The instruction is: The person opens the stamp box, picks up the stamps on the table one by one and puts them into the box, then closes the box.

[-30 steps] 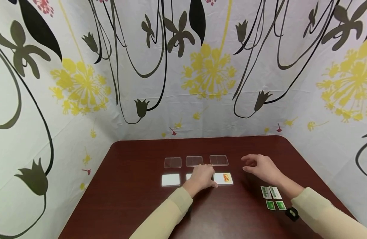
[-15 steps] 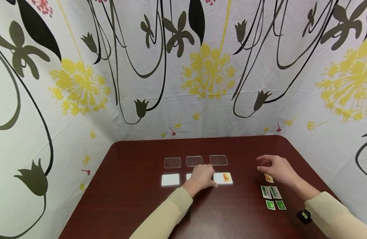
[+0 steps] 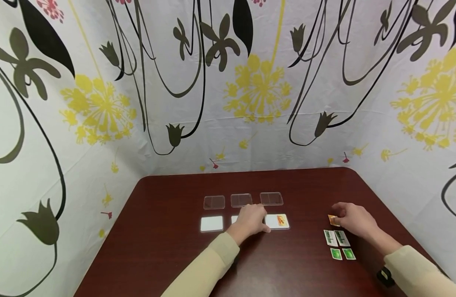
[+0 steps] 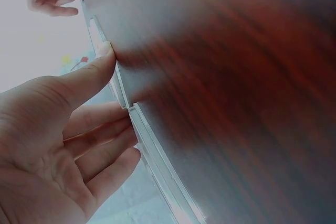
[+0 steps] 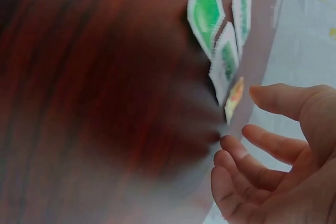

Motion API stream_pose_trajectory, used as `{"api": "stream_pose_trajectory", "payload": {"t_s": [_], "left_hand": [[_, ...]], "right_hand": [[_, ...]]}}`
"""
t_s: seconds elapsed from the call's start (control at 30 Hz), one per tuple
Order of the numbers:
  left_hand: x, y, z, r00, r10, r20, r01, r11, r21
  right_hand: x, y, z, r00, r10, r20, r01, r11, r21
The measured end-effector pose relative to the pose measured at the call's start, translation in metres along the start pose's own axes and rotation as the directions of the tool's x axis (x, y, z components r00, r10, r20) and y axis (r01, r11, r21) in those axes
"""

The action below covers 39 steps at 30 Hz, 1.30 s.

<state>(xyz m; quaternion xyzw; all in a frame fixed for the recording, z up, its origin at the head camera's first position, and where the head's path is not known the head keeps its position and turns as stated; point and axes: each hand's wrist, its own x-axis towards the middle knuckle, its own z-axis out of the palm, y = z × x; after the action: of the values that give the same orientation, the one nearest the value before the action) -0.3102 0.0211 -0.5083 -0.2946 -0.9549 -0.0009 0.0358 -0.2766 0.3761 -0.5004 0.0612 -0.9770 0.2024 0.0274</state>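
My left hand [image 3: 251,219] lies over the middle white-backed case, hiding most of it. Its thumb presses the near edge of the right-hand clear case [image 3: 272,222], with the fingers behind that case's left end in the left wrist view. Inside this case, on its white backing, sits an orange postage stamp [image 3: 282,221]. At the right, my right hand [image 3: 356,220] hovers at another orange stamp [image 5: 234,99], partly covering it in the head view. Thumb and fingertips are apart there, with nothing between them. Two larger green-and-white stamps [image 3: 336,238] and two smaller green ones [image 3: 342,254] lie nearer me.
Three clear lids [image 3: 241,200] stand in a row behind the cases. A white-backed case [image 3: 212,223] lies to the left of my left hand. All rest on a dark red-brown table [image 3: 146,251], with a flower-patterned cloth [image 3: 198,161] hanging behind and at both sides.
My right hand has moved right, away from the cases, and come down over the loose orange stamp. My left hand has stayed in place.
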Motion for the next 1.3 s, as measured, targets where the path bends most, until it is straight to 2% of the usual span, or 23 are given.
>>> {"api": "stream_pose_trajectory", "payload": {"t_s": [0.17,0.37,0.6,0.77,0.97,1.13,1.2,1.3], "left_hand": [[-0.001,0.001,-0.001,1.000,0.005,-0.002,-0.005,1.000,0.008],[-0.001,0.002,-0.001,1.000,-0.001,-0.002,0.002,1.000,0.012],[-0.001,0.002,-0.001,1.000,-0.004,0.003,0.004,1.000,0.012],[-0.001,0.001,0.000,1.000,-0.005,0.004,0.005,1.000,0.005],[-0.001,0.001,0.001,1.000,-0.011,0.011,0.011,1.000,0.007],[-0.002,0.002,0.000,1.000,-0.013,0.015,0.013,1.000,0.000],[-0.003,0.002,0.000,1.000,-0.010,0.012,0.010,1.000,0.003],[-0.002,0.001,0.000,1.000,-0.008,0.002,0.008,1.000,0.010]], "right_hand": [[0.001,0.001,0.005,1.000,0.017,0.002,-0.017,0.999,-0.040],[0.001,-0.002,0.008,1.000,0.012,-0.010,-0.012,0.999,-0.031],[-0.002,-0.005,0.013,0.997,-0.037,-0.063,0.038,0.999,0.013],[-0.001,-0.005,0.014,0.995,-0.076,-0.063,0.079,0.996,0.037],[0.002,-0.002,0.014,0.997,-0.070,-0.024,0.072,0.991,0.116],[0.004,0.001,0.011,1.000,0.002,0.008,-0.004,0.977,0.211],[0.005,0.001,0.010,0.999,0.038,0.024,-0.044,0.960,0.276],[0.007,0.001,0.007,0.997,0.061,0.051,-0.076,0.915,0.396]]}}
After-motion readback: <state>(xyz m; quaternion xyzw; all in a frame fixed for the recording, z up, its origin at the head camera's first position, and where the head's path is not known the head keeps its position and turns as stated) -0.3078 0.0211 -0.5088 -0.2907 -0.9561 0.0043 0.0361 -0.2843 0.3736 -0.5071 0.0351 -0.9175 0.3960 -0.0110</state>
